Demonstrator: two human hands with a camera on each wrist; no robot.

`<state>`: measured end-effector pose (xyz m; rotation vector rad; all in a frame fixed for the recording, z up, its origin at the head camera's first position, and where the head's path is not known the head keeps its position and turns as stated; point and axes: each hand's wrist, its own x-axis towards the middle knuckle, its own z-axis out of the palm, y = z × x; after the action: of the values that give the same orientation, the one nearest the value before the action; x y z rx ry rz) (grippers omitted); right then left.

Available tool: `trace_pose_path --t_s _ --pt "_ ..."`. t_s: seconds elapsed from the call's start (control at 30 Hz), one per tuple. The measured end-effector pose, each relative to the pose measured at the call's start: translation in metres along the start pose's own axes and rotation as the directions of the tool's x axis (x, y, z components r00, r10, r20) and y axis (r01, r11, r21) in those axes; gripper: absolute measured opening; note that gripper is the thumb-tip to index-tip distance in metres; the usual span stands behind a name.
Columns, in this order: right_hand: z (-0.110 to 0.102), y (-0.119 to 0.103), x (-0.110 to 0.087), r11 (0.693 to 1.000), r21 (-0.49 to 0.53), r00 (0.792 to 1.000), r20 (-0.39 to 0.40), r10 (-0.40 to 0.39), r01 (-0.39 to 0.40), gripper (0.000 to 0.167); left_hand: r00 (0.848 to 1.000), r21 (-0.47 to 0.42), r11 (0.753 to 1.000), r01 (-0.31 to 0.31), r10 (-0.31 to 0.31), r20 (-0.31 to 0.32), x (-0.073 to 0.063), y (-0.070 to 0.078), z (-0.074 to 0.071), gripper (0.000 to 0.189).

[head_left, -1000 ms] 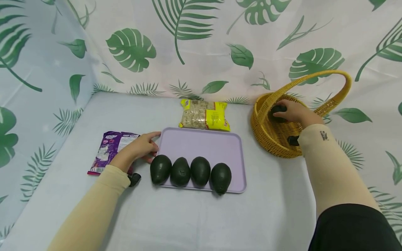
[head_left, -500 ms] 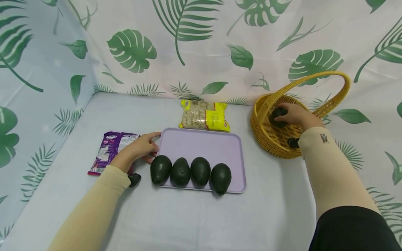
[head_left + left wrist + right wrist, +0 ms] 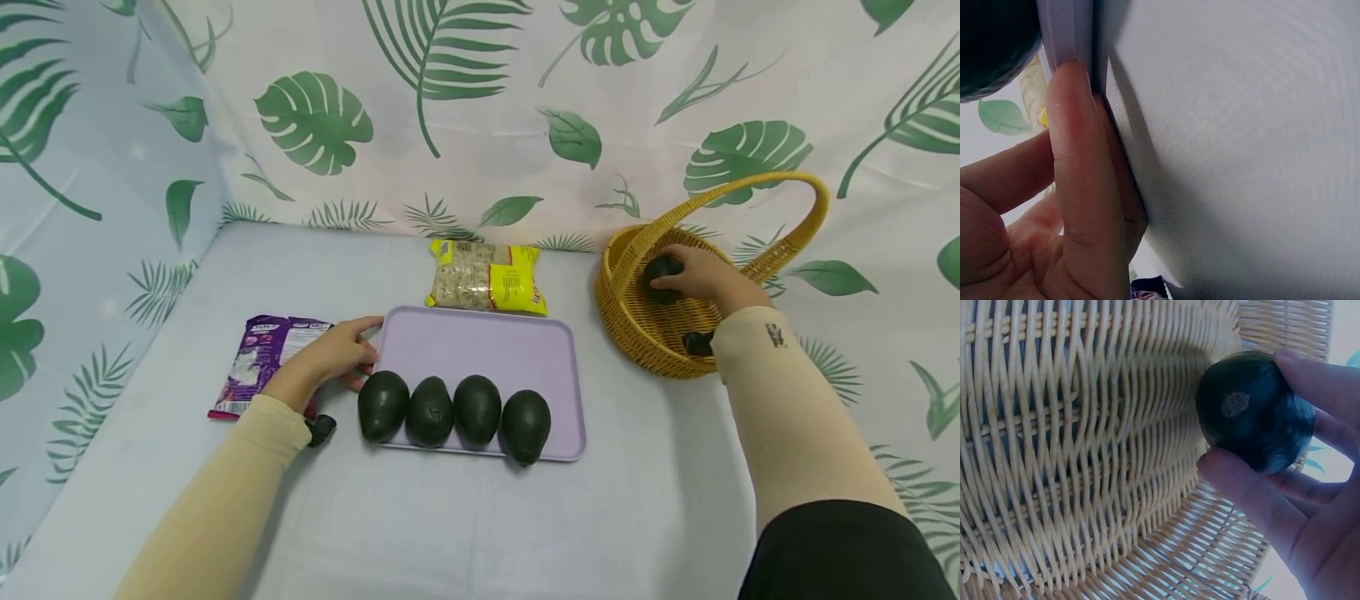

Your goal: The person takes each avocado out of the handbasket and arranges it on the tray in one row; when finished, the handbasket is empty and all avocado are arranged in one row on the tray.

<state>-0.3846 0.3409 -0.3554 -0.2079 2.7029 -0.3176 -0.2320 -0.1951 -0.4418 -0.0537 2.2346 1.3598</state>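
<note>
Inside the wicker basket, my right hand grips a dark green avocado. In the right wrist view, thumb and fingers curl around this avocado, and its stem scar faces the camera. My left hand rests at the left edge of the lilac tray. In the left wrist view, a nearly straight finger touches the tray's rim. Several avocados stand in a row along the tray's near edge, the leftmost avocado close to my left hand, the rightmost avocado overhanging the rim.
A yellow bag of pale food lies behind the tray. Left of the tray is a purple packet, partly covered by my left wrist. The basket's tall handle arches over my right hand. Leaf-patterned cloth walls enclose the white table.
Hardly anything moves. My right hand stays in the basket with the avocado in its grip, and the left hand holds its place at the tray. The head view shifts slightly.
</note>
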Motion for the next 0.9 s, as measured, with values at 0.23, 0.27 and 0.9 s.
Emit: trace_pose_path --t_s 0.23,0.27,0.9 --pt "-0.005 -0.001 -0.011 1.0 0.025 1.0 -0.023 0.011 -0.011 0.079 1.0 -0.007 1.0 -0.009 0.009 0.001 -0.001 0.0 0.001 0.075" --pt "-0.005 -0.002 -0.013 1.0 0.026 1.0 -0.02 0.012 -0.012 0.079 1.0 -0.007 1.0 -0.011 0.011 0.001 -0.001 0.0 0.001 0.075" --pt "-0.004 -0.02 -0.072 0.997 0.072 0.998 -0.064 0.008 -0.003 0.085 1.0 0.002 1.0 -0.025 0.025 0.015 -0.006 0.006 0.002 0.075"
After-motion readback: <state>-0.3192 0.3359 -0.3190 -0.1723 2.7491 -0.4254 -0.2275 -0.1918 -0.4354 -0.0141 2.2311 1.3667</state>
